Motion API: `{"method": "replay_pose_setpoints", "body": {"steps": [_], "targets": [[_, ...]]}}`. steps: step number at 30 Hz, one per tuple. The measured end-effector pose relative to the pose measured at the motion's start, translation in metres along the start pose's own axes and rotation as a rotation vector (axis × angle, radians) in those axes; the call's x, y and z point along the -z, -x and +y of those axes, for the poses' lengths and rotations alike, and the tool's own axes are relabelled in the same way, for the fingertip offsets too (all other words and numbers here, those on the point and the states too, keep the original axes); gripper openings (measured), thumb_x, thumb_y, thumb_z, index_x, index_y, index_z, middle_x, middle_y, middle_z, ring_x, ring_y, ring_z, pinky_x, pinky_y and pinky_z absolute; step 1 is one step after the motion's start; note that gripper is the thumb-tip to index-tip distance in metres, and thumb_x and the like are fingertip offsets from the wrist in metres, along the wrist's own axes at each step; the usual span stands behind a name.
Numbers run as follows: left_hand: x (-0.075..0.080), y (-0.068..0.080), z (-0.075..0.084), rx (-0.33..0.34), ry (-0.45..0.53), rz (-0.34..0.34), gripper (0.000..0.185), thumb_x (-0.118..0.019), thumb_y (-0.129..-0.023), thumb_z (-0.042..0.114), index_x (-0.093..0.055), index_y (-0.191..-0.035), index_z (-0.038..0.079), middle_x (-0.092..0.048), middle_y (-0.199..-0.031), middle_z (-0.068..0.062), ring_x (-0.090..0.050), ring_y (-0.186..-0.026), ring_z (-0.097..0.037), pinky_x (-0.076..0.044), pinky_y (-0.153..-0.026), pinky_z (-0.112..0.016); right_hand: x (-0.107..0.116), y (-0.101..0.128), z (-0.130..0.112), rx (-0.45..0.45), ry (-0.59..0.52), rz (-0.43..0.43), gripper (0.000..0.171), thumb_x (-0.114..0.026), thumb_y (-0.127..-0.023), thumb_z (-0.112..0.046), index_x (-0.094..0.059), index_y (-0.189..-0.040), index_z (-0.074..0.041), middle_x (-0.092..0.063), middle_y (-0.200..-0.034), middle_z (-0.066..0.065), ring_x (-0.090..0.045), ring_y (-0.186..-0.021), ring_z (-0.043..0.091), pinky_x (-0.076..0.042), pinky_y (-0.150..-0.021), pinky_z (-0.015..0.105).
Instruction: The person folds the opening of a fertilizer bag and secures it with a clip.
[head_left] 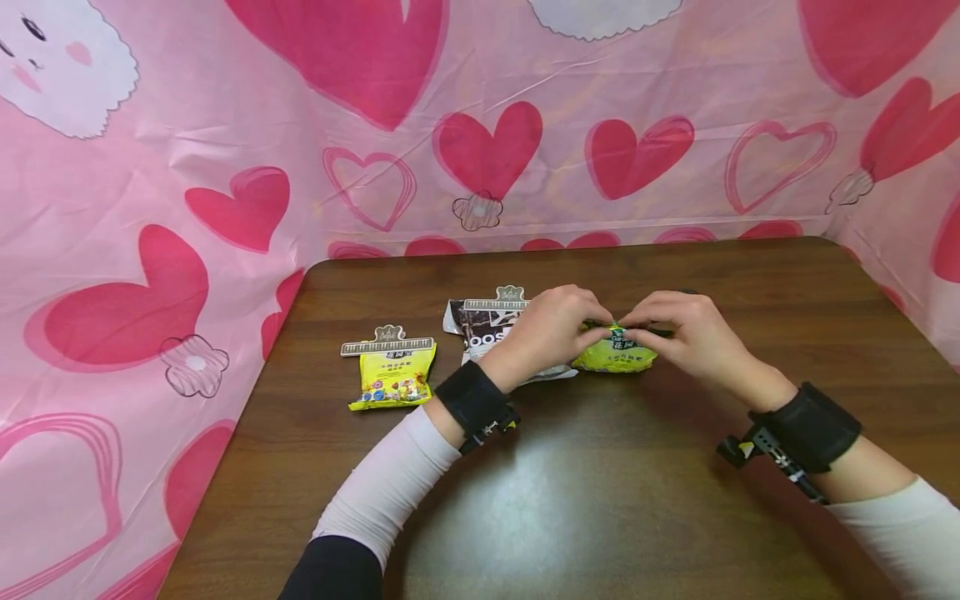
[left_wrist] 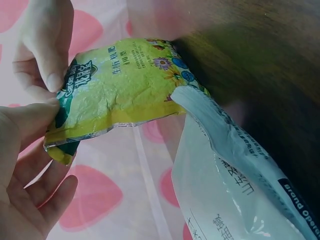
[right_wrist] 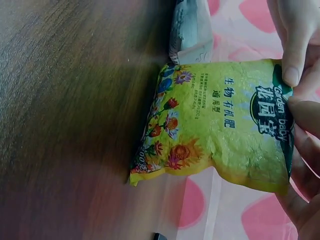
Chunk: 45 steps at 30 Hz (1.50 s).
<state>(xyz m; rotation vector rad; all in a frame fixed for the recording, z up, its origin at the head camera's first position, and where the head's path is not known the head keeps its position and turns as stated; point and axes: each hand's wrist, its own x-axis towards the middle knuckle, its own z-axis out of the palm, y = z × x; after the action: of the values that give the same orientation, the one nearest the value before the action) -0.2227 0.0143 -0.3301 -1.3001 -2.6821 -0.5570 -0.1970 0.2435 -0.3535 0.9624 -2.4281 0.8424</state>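
Observation:
A yellow-green fertilizer packet, printed "Garden baby", stands tilted up from the table. My left hand pinches its dark green top edge between thumb and fingers. Close beside it, my right hand pinches the same edge, thumb on the printed front. In the left wrist view the packet's side seam shows, with a top corner folded down near the left fingers. Just left of this packet lies a black-and-white bag, partly hidden by my left hand, with a ruler-patterned clip across its top.
Further left, another yellow packet lies flat with a similar clip on its top edge. A small dark object peeks out behind my right hand. The brown wooden table meets a pink heart-patterned cloth at the back and left.

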Motion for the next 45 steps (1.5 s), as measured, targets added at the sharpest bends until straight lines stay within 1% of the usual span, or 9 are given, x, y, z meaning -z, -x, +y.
{"method": "replay_pose_setpoints", "body": {"steps": [6,10,14,20,24,31,36,41,45], "targets": [[0.000,-0.001,0.003,0.004,-0.041,-0.003,0.020,-0.065,-0.096,0.033,-0.077,-0.109,0.024,-0.073,-0.103,0.009,-0.064,-0.096,-0.008,-0.052,-0.085,-0.025,-0.002,-0.002,-0.002,0.020,-0.009,0.012,0.028,-0.085,-0.070,0.000,-0.078,-0.092,-0.015,-0.073,-0.086,-0.003,-0.065,-0.079,0.009,-0.050,-0.070,0.016],[-0.001,-0.002,0.005,0.000,-0.048,-0.016,0.021,-0.064,-0.097,0.033,-0.077,-0.110,0.022,-0.073,-0.103,0.008,-0.065,-0.094,-0.007,-0.052,-0.084,-0.023,-0.004,-0.003,-0.003,0.037,-0.011,0.011,0.026,-0.084,-0.070,0.002,-0.078,-0.090,-0.015,-0.073,-0.085,-0.003,-0.065,-0.077,0.008,-0.051,-0.068,0.017],[-0.001,-0.003,0.006,-0.005,-0.057,-0.029,0.020,-0.063,-0.097,0.032,-0.078,-0.106,0.022,-0.073,-0.098,0.008,-0.064,-0.088,-0.006,-0.051,-0.081,-0.023,-0.006,-0.004,-0.004,0.041,-0.002,0.010,0.025,-0.084,-0.071,0.001,-0.078,-0.089,-0.015,-0.074,-0.083,-0.004,-0.066,-0.076,0.008,-0.051,-0.067,0.017],[-0.002,-0.006,0.005,-0.005,-0.045,-0.028,0.018,-0.063,-0.098,0.030,-0.079,-0.102,0.022,-0.074,-0.092,0.010,-0.064,-0.082,-0.004,-0.051,-0.077,-0.022,-0.009,-0.004,-0.004,0.036,0.030,0.009,0.022,-0.082,-0.073,0.002,-0.077,-0.089,-0.012,-0.074,-0.083,-0.002,-0.067,-0.076,0.011,-0.048,-0.070,0.011],[-0.004,-0.006,0.005,-0.010,-0.043,-0.026,0.017,-0.063,-0.098,0.029,-0.079,-0.101,0.022,-0.075,-0.092,0.010,-0.066,-0.082,-0.005,-0.051,-0.079,-0.024,-0.011,-0.003,-0.004,0.032,0.033,0.011,0.022,-0.081,-0.073,0.004,-0.076,-0.089,-0.010,-0.075,-0.083,0.000,-0.068,-0.075,0.012,-0.048,-0.070,0.010],[-0.006,-0.007,0.003,-0.043,-0.015,-0.016,0.015,-0.064,-0.097,0.025,-0.079,-0.097,0.020,-0.074,-0.088,0.009,-0.066,-0.081,-0.006,-0.051,-0.079,-0.025,-0.013,-0.003,-0.005,0.042,0.027,0.000,0.023,-0.081,-0.073,0.005,-0.074,-0.089,-0.010,-0.073,-0.084,0.000,-0.065,-0.072,0.009,-0.050,-0.067,0.015],[-0.006,-0.007,0.002,-0.046,-0.010,-0.010,0.015,-0.064,-0.097,0.024,-0.078,-0.094,0.021,-0.073,-0.085,0.009,-0.064,-0.078,-0.006,-0.051,-0.077,-0.025,-0.013,-0.003,-0.004,0.050,0.041,0.000,0.022,-0.081,-0.073,0.004,-0.073,-0.088,-0.010,-0.072,-0.082,0.000,-0.063,-0.072,0.008,-0.051,-0.065,0.021],[-0.007,-0.007,0.002,-0.044,-0.025,0.006,0.015,-0.064,-0.097,0.024,-0.078,-0.095,0.022,-0.073,-0.085,0.009,-0.065,-0.080,-0.006,-0.051,-0.078,-0.026,-0.012,-0.002,-0.002,0.023,0.023,0.012,0.022,-0.082,-0.073,0.003,-0.074,-0.088,-0.011,-0.073,-0.081,-0.002,-0.063,-0.072,0.005,-0.050,-0.065,0.017],[-0.006,-0.006,0.003,-0.044,-0.013,0.004,0.014,-0.064,-0.097,0.025,-0.078,-0.097,0.022,-0.074,-0.088,0.008,-0.065,-0.082,-0.006,-0.051,-0.079,-0.026,-0.010,-0.002,-0.002,0.011,-0.003,-0.002,0.022,-0.082,-0.074,0.003,-0.075,-0.088,-0.012,-0.073,-0.082,-0.003,-0.063,-0.075,0.002,-0.050,-0.068,0.012]]}}
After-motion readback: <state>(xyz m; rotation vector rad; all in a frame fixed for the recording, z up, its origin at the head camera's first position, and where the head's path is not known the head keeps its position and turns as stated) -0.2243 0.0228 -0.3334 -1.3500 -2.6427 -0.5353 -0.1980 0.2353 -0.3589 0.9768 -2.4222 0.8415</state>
